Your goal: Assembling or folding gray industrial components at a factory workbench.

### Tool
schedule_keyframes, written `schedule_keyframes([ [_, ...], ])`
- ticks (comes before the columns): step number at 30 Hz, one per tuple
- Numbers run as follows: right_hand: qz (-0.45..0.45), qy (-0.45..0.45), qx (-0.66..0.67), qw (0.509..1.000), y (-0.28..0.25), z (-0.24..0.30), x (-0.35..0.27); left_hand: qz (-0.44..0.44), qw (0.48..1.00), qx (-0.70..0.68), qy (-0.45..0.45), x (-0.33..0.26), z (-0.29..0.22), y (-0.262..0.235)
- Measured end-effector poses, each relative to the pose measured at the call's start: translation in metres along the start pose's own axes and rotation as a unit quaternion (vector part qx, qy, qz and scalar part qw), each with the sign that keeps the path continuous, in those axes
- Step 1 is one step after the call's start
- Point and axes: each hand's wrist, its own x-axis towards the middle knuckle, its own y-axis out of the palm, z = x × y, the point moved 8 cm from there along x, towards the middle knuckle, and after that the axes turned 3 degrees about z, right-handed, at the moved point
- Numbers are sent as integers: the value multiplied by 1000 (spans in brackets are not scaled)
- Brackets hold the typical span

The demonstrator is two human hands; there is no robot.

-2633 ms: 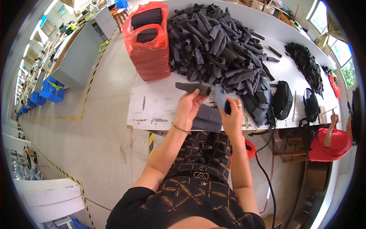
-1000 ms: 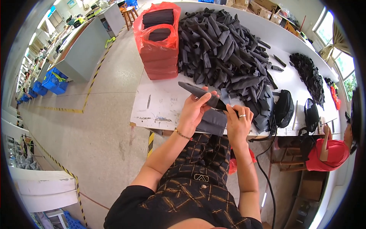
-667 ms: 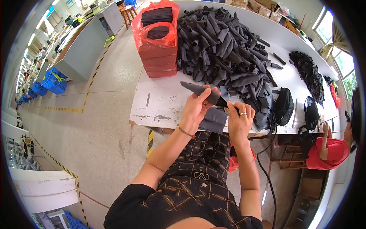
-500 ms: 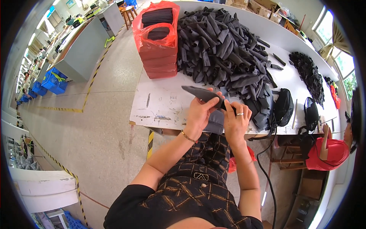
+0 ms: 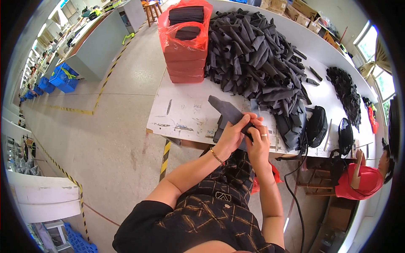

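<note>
Both hands are together just above the table's near edge, holding a dark grey fabric piece [image 5: 226, 110], long and narrow. My left hand [image 5: 232, 137] is closed on its near part, thumb on top, and the free end sticks out toward the far left. My right hand [image 5: 258, 142], with a ring on one finger, has its fingers bent round the near end. What the fingertips do there is partly hidden. Under the hands, more grey fabric [image 5: 218, 131] lies at the table edge. Beyond them rises a large heap of similar dark grey fabric pieces [image 5: 249, 55].
A red plastic bag [image 5: 185, 63] of stacked dark pieces stands left of the heap on the white table [image 5: 168, 114]. To the right are black rounded objects [image 5: 316, 126], a hanging black cable [image 5: 290, 185] and a smaller black heap [image 5: 345, 90]. A person in red [image 5: 358, 180] sits at right.
The fabric piece has swung so its free end points more steeply away. My hands have drawn closer together, the right one nearer its end. The whole view has shifted slightly.
</note>
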Motion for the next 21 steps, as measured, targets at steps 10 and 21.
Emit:
schedule_keyframes([
  [10, 18, 35, 70, 997, -6, -8, -1, -38, 997, -54, 28, 5, -17, -23],
  [21, -29, -53, 64, 996, -3, -1, 8, -39, 995, -89, -7, 1, 3, -17],
])
